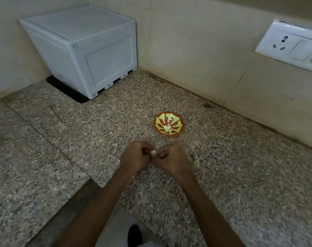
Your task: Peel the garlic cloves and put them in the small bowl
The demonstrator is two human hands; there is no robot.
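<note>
In the lower centre of the frame, both hands meet over the speckled granite counter (240, 166). The left hand (135, 156) has its fingers curled and pinches a small white garlic clove (153, 152). The right hand (171, 160), also curled, seems to pinch the same clove, though its fingertips are hard to make out. Just above the hands, the small red and green bowl (156, 122) holds a few peeled cloves (167, 128). A white plastic box (84, 50) sits at upper left, and a wall socket plate (290, 45) at upper right.
</note>
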